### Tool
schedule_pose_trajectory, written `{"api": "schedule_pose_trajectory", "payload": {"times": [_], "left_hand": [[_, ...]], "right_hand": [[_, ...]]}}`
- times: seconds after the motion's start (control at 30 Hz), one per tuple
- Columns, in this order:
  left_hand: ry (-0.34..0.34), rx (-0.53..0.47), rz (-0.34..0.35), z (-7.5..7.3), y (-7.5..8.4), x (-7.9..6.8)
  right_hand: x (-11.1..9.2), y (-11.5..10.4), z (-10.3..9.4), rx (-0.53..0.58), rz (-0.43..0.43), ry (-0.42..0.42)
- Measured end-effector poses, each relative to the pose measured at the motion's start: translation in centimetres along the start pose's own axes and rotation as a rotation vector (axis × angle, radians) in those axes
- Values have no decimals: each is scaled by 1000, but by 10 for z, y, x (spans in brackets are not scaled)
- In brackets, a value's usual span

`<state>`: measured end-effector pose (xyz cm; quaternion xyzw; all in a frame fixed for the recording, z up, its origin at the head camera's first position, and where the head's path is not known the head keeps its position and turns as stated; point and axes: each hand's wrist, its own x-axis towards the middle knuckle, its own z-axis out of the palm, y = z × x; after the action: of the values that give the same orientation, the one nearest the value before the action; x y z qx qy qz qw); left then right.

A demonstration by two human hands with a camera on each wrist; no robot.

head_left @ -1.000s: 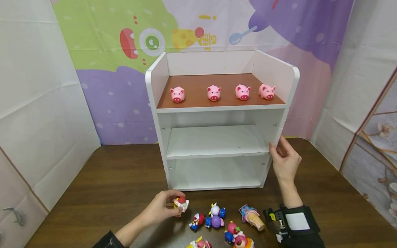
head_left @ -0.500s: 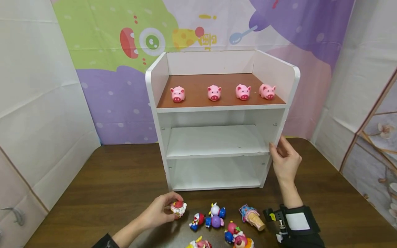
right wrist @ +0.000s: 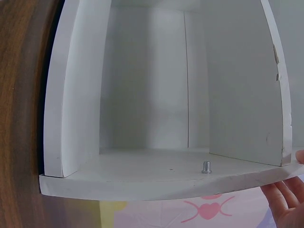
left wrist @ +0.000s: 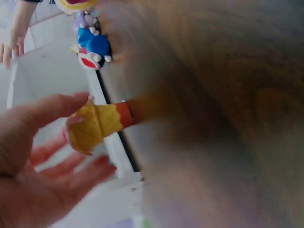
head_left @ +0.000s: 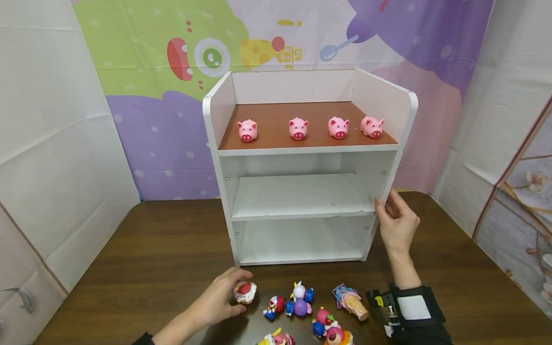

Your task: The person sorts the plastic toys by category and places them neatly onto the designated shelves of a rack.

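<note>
L hand thumb & fingers apart abt ice-cream-cone toy, upright on desk nr shelf unit's front L corner, prob. guarding vs. tipping; R hand gripping unit's R edge, prob. steadying.

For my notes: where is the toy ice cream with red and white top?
In the head view, the toy ice cream is between thumb and fingers of the left hand, left of the red and blue toy.

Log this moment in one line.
left hand: fingers spread at ice-cream toy, contact unclear | right hand: grips side of white shelf unit | four pink pigs: top tier
</note>
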<state>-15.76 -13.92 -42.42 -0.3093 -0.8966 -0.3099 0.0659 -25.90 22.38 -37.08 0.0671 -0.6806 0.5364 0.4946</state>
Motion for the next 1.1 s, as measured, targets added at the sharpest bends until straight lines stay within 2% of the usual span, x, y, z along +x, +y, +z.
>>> {"api": "schedule_pose_trajectory", "payload": {"times": [0.13, 0.23, 0.33, 0.8, 1.1], "left_hand": [[63, 162, -45, 1, 11, 0], [102, 259, -40, 4, 17, 0], [115, 310, -31, 6, 19, 0], [146, 297, 6, 10, 19, 1], [134, 288, 17, 2, 29, 11]], "right_hand": [[0, -1, 0, 0, -2, -2], [0, -1, 0, 1, -7, -3], [0, 0, 0, 1, -6, 0], [0, 0, 0, -7, -11, 10], [0, 0, 0, -1, -8, 8]]}}
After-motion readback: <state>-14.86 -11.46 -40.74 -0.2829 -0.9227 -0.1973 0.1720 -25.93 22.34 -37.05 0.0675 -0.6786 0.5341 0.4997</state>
